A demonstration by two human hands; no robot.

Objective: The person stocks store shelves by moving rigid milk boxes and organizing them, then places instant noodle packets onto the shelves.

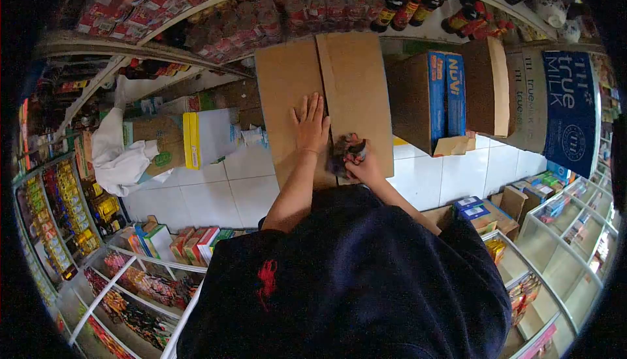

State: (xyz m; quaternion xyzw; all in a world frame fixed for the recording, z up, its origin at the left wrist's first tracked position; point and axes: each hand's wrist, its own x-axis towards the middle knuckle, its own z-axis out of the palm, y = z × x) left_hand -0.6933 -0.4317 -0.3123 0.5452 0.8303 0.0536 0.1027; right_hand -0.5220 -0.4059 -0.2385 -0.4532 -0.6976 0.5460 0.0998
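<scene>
A large brown cardboard box (356, 78) stands in front of me, its two top flaps folded inward with a narrow seam between them. My left hand (311, 124) lies flat on the left flap beside the seam, fingers stretched out. Over the near end of the seam, my right hand (362, 163) is closed around a dark hand-held tool that looks like a tape dispenser (341, 153). Its details are blurred and partly covered by the fingers.
Open cartons, among them a NuVi box (447, 97) and a blue TH true Milk box (569, 111), stand to the right. White plastic (121, 146) and a carton lie left. Shelves of bottles (398, 9) run behind; glass display cases (140, 280) stand at the near corners.
</scene>
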